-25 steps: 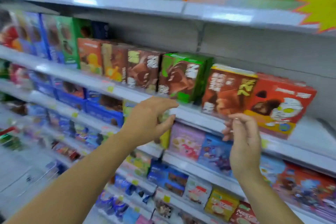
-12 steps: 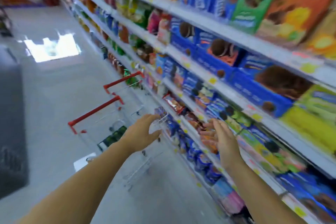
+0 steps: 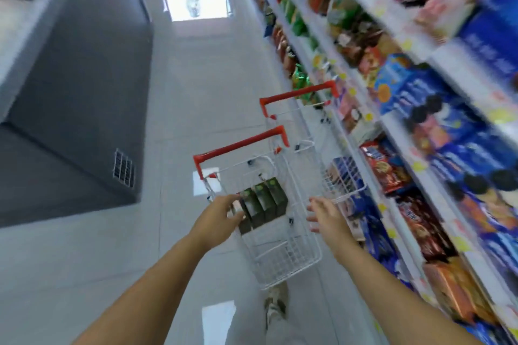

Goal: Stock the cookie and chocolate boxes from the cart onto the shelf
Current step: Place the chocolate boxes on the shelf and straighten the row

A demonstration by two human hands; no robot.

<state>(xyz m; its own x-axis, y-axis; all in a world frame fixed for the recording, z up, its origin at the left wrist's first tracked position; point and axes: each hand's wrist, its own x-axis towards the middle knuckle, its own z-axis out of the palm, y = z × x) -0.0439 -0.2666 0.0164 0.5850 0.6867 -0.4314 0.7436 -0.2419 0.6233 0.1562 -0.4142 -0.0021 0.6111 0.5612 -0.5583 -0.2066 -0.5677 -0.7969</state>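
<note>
The white wire cart is thin shiny metal with red plastic handles. The dark green boxes look like smooth cardboard. The pale grey tiled floor is glossy. The snack bags look shiny.

Boxes in cart, left of shelf.

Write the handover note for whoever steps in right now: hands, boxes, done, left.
Left hand: open, fingers at the end of the dark green boxes, not yet gripping.
Right hand: open, empty, beside the boxes over the cart.
Boxes: a row of about four standing in the white wire cart's basket, beside the shelf.
Done: nothing from this row shelved.
Left: lift the boxes, place them on the shelf.
</note>
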